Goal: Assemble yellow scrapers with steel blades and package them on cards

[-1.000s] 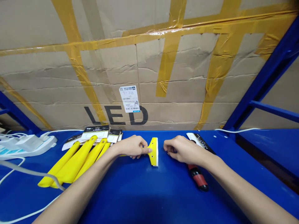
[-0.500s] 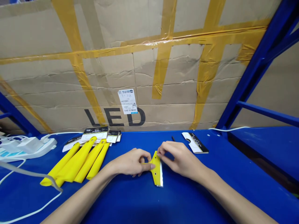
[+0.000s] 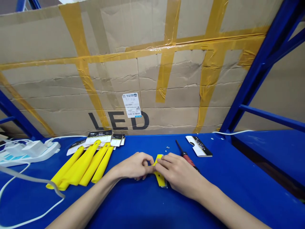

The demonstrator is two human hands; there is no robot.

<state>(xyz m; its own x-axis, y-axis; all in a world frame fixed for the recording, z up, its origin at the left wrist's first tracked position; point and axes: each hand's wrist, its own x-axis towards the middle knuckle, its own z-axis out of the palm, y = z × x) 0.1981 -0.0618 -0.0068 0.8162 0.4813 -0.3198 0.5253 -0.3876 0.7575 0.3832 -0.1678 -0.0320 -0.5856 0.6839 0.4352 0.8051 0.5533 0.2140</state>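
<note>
My left hand (image 3: pixel 133 166) is closed, its thumb and fingers pinching the narrow neck of a yellow scraper (image 3: pixel 161 180) above the blue table. A thin strip of metal blade shows along the scraper's right edge. My right hand (image 3: pixel 182 174) lies over the scraper's upper part, fingertips pressed on the yellow head. Those fingers hide most of the blade side and anything small under them. Just beyond the right hand lies a screwdriver (image 3: pixel 190 159) with a red and black handle. A few tiny screws (image 3: pixel 167 147) rest on the table behind the scraper.
Several yellow handles (image 3: pixel 81 167) lie at the left beside stacked cards (image 3: pixel 98 136). A white power strip (image 3: pixel 44 153) with cables sits farther left. A black-and-white card (image 3: pixel 199 146) lies at right. A taped cardboard box (image 3: pixel 181 117) stands behind, between blue rack posts (image 3: pixel 245 82).
My right hand has moved left and down onto the scraper, covering its upper part. The screwdriver and screws behind it now show. My left hand keeps its hold; the view has shifted slightly.
</note>
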